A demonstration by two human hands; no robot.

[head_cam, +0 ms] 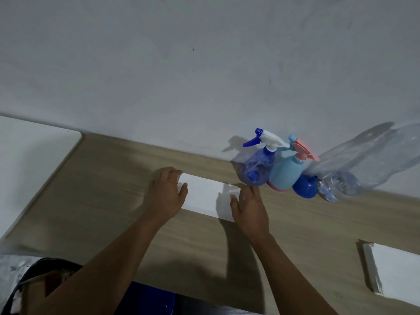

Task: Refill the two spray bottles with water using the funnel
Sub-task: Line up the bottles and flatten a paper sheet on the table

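Two spray bottles stand against the wall at the right: a clear blue one (258, 167) with a white and blue trigger, and a light blue one (286, 172) with a pink trigger. A dark blue funnel (304, 186) lies beside them, mouth toward me. A large clear plastic water bottle (363, 164) lies on its side to the right. My left hand (167, 193) and my right hand (248, 206) rest at the two ends of a white sheet of paper (204, 195) on the table, thumbs lying on it. Neither hand touches the bottles.
The wooden table (102, 201) runs along a grey wall. A stack of white sheets (395, 273) lies at the right front edge. A white surface (29, 160) adjoins the table on the left. A dark blue object (150, 298) sits below the front edge.
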